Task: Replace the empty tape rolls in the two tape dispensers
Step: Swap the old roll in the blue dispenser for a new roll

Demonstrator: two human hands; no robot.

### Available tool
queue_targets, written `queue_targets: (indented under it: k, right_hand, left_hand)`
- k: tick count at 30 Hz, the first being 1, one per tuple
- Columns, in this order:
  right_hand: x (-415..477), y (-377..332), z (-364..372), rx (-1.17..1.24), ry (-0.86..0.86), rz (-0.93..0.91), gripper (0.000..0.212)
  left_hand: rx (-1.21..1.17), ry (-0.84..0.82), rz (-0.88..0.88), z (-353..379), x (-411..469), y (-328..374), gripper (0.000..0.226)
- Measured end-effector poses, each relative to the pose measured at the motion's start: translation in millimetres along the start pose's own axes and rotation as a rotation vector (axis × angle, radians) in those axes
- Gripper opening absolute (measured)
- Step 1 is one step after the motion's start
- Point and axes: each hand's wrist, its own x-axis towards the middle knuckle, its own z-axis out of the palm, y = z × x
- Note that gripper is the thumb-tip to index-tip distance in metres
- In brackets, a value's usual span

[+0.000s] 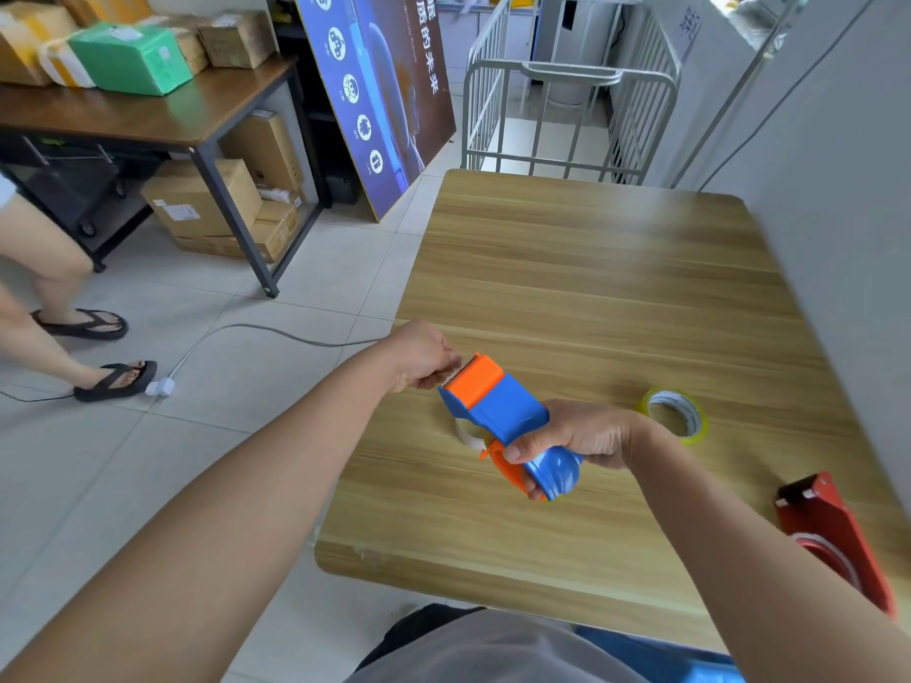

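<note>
Right hand (pixel 577 438) grips smooth blue-orange plastic dispenser (pixel 498 401); left hand (pixel 419 357) pinches its serrated edge.

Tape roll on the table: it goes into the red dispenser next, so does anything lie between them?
Nothing visible: only bare table separates the tape roll from the red dispenser; the right hand holds the blue dispenser.

Tips of left hand (pixel 419 354) hidden behind orange end of blue dispenser (pixel 498 406); grasp undetermined. Beneath it, white roll (pixel 466 432) mostly covered. Near right: red dispenser (pixel 828 525) partly behind right forearm (pixel 739 534). Far left: bystander (pixel 49 268) cut by frame edge.
</note>
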Motion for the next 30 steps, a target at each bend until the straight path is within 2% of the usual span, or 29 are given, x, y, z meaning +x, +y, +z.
queue_targets:
  k: [2,5,9,13,17,20,23,27,30]
  right_hand:
    - [-3,0,-1,-0.002,0.033,0.042,0.014]
    - [-6,-1,-2,-0.020,0.050,0.107,0.043]
    - [-7,-4,-1,-0.024,0.039,0.128,0.029]
    - [-5,-2,-1,-0.028,0.052,0.128,0.028]
    - [-8,0,-6,-0.017,0.035,0.133,0.025]
    - [-5,6,-4,0.041,0.046,0.115,0.028]
    - [0,8,-2,0.045,0.065,0.120,0.021]
    - [-1,5,-7,-0.042,0.115,0.194,0.050]
    - [-4,5,-8,-0.052,0.132,0.236,0.056]
  left_hand:
    - [-0.023,0.002,-0.006,0,0,0,0.029]
    - [-0.071,-0.015,-0.042,-1,1,0,0.024]
    - [-0.076,0.010,-0.055,-4,3,0,0.021]
    - [-0.053,0.029,-0.055,-8,4,1,0.018]
    - [-0.054,0.029,-0.057,-7,5,0,0.006]
    - [-0.070,0.030,-0.047,-9,6,3,0.006]
    - [-0.046,0.045,-0.040,-12,6,3,0.007]
    - [0.004,0.060,-0.021,-10,9,-3,0.019]
    - [0.065,0.110,0.014,-5,12,-4,0.017]
